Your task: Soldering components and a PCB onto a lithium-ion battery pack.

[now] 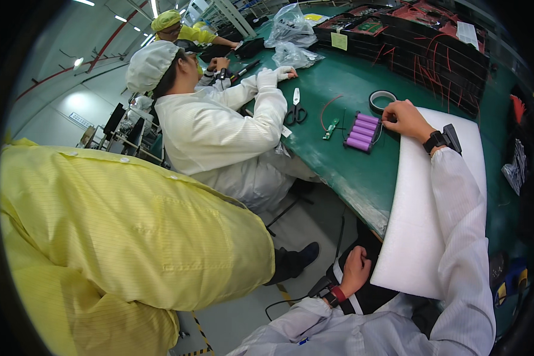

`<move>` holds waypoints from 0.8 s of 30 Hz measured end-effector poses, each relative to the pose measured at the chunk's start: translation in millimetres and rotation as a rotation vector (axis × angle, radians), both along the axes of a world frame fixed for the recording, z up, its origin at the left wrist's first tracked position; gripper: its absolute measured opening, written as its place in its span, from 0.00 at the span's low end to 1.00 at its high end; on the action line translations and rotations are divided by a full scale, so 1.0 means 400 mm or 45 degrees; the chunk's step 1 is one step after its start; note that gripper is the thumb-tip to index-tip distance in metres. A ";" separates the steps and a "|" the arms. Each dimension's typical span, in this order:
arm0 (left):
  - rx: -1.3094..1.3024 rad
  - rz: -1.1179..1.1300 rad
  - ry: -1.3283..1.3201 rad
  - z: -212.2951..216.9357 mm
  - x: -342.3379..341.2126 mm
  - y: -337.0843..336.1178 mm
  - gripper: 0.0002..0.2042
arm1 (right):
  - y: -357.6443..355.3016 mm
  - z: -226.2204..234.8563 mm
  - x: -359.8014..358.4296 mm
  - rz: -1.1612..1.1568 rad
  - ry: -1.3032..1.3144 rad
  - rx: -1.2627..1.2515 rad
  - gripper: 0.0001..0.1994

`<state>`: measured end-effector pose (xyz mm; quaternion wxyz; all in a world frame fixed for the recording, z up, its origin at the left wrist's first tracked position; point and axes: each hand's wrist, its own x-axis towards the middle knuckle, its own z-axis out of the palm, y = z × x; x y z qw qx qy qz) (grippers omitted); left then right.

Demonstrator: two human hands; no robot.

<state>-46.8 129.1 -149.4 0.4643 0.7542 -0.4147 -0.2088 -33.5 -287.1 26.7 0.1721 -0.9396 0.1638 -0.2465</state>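
A: So where's the right hand (402, 117)?

B: On the green table (362, 77), near its front edge, fingers curled and touching the purple battery pack (362, 132). Can't tell if it's actually pinching anything. Tape roll (382, 99) just behind it, white foam sheet (424, 202) under the wrist.

A: And the left hand (355, 270)?

B: Off the table, loosely closed, resting on the lap at the foam's near corner. Scissors (295, 110) lie further left.
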 end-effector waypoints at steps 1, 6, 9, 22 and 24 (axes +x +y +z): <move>-0.001 0.004 -0.002 0.000 0.001 0.000 0.10 | 0.000 0.002 0.001 -0.008 0.015 -0.010 0.08; -0.005 -0.014 -0.033 0.003 0.002 -0.003 0.10 | -0.003 0.004 0.003 0.005 -0.038 0.032 0.09; -0.003 -0.013 -0.027 0.003 0.002 -0.001 0.10 | -0.002 0.006 0.006 0.006 -0.065 0.082 0.10; 0.003 0.034 -0.050 0.003 0.000 -0.006 0.09 | -0.016 -0.009 0.013 0.050 -0.134 0.118 0.09; 0.012 0.021 -0.043 0.005 0.001 -0.003 0.09 | -0.010 -0.006 0.012 0.064 -0.143 0.154 0.09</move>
